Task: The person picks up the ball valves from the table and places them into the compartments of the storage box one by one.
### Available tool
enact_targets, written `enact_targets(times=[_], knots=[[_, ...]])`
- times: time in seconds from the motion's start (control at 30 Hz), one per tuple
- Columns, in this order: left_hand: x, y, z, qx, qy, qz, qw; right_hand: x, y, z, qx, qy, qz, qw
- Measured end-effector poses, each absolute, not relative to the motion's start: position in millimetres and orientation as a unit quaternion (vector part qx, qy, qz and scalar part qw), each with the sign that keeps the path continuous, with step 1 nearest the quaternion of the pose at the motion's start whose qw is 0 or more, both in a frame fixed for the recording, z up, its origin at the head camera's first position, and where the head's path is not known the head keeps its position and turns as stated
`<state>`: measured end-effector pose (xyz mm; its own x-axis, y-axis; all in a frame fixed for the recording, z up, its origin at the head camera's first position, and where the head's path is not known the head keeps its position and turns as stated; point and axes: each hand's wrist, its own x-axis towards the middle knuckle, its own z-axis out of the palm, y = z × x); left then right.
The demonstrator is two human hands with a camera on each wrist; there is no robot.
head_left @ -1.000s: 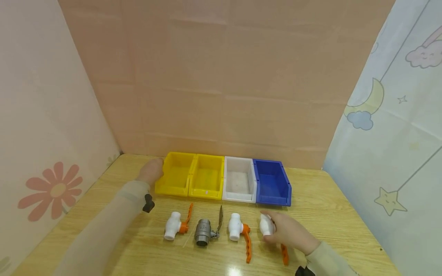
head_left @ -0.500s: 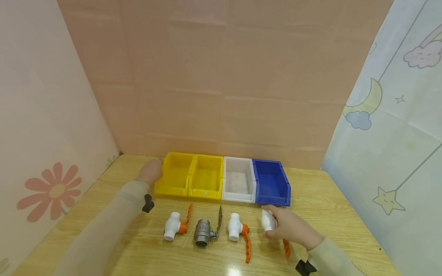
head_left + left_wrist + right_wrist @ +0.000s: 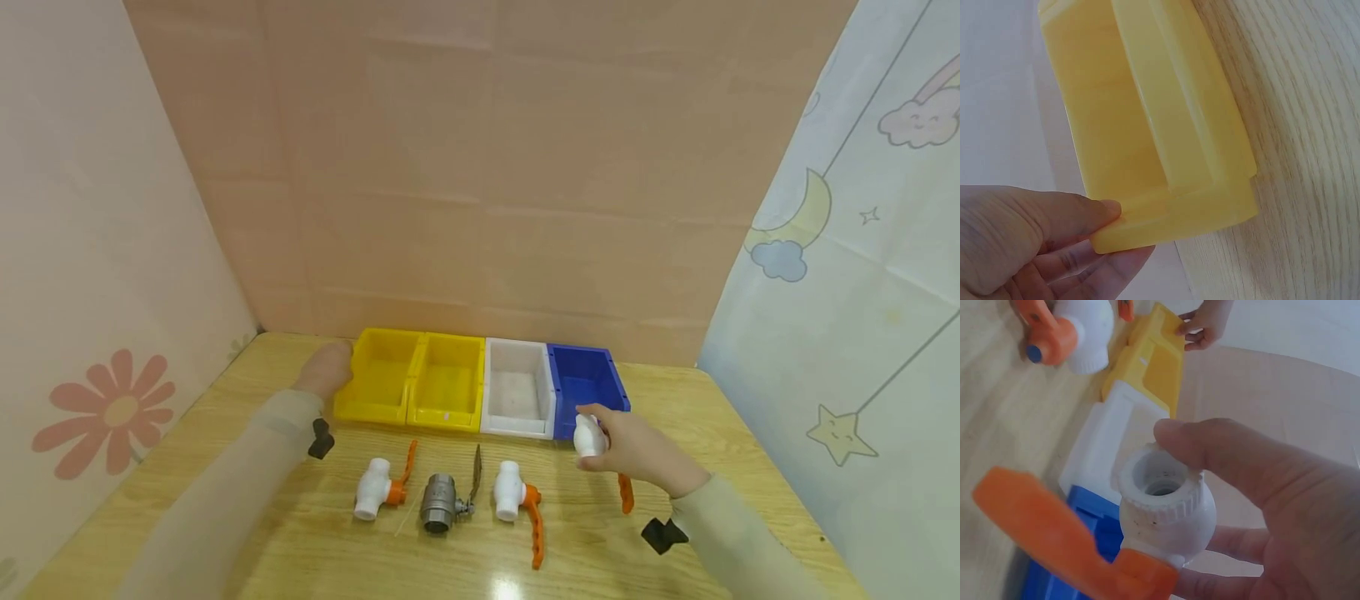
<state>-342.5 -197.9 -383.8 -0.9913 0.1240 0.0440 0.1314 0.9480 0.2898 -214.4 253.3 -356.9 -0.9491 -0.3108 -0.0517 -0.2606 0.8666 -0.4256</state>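
My left hand (image 3: 327, 370) pinches the side rim of the leftmost yellow bin (image 3: 381, 375); the left wrist view shows the thumb over the rim and fingers beneath. In my right hand (image 3: 643, 446) is a white ball valve (image 3: 589, 436) with an orange lever handle (image 3: 1054, 531), gripped around its body at the front of the blue bin (image 3: 592, 383). One threaded opening of this valve faces the right wrist camera. On the table lie a white ball valve (image 3: 372, 490) with an orange handle, a metal ball valve (image 3: 438, 503) and another white ball valve (image 3: 507, 492).
A second yellow bin (image 3: 447, 383) and a white bin (image 3: 519, 392) stand in one row with the others, near the back edge of the wooden table (image 3: 675, 533). Cloth-like walls (image 3: 480, 183) enclose the back and both sides.
My right hand has lifted the white ball valve from the right end of the valve row and carried it forward to the blue bin. The left hand stays at the yellow bin.
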Motion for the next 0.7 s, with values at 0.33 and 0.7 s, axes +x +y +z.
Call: enact_targets(times=[0.33,0.7], knots=[[-338,-195,-379,-0.059,-0.986,-0.155,0.000,-247,262,-334,-0.126,0.969,-0.203,0.060],[-338,-196,-379,-0.058,-0.986,-0.159,0.000,-292,265,-328,-0.134,0.973,-0.185,0.043]])
